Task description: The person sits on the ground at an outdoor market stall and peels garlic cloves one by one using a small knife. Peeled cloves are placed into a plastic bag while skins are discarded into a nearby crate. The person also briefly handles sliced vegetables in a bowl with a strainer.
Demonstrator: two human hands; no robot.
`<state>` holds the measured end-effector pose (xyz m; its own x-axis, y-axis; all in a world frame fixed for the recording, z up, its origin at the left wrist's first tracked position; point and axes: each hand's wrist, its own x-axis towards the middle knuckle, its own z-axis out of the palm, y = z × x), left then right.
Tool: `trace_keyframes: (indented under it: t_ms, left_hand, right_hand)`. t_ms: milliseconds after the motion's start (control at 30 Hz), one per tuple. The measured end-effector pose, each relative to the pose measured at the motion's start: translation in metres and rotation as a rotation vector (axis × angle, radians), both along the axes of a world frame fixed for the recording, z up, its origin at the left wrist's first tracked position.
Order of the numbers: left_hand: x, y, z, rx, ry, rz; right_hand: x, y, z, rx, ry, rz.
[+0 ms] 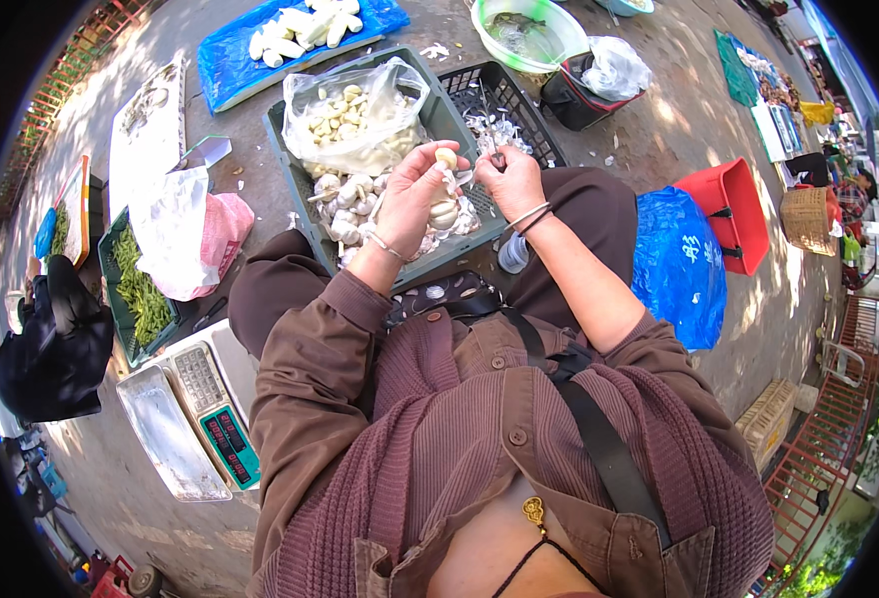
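My left hand (406, 205) pinches a pale garlic clove (445, 157) between thumb and fingers. Partly peeled garlic (443, 213) shows beneath it, against the palm side. A small dark-handled tool (498, 160) is gripped in my right hand (513, 183), just right of the clove; its working end is hard to make out. Both hands are above a green plastic crate (309, 224). Inside the crate, a clear plastic bag (402, 82) holds peeled cloves (338, 116) at the far end. Unpeeled garlic bulbs (346, 224) fill the near end.
Garlic skins (484, 127) lie in a black crate (548, 142) beyond my right hand. A digital scale (200, 381) and a crate of green pods (140, 291) stand left. To the right are a blue bag (675, 261) and red bin (738, 217). Another person (51, 351) is at far left.
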<state>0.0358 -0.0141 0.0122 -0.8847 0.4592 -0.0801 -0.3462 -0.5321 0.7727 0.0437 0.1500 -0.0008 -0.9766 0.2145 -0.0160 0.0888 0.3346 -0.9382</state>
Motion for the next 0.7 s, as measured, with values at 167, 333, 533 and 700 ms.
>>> trace_keyframes:
  t_ms: [167,333,533,700]
  left_hand:
    - [-0.002,0.000,-0.015,-0.408,0.249,0.096]
    - [0.006,0.007,-0.012,-0.684,0.518,0.253]
    - [0.006,0.003,-0.008,-0.655,0.346,0.167]
    - [0.007,0.006,-0.009,-0.777,0.491,0.329]
  right_hand:
    - [0.003,0.000,0.010,-0.148,-0.168,0.109]
    - [0.002,-0.009,0.021,-0.272,-0.128,0.260]
    - [0.004,-0.009,0.024,-0.475,-0.098,0.107]
    - [0.004,-0.010,0.025,-0.374,-0.063,0.127]
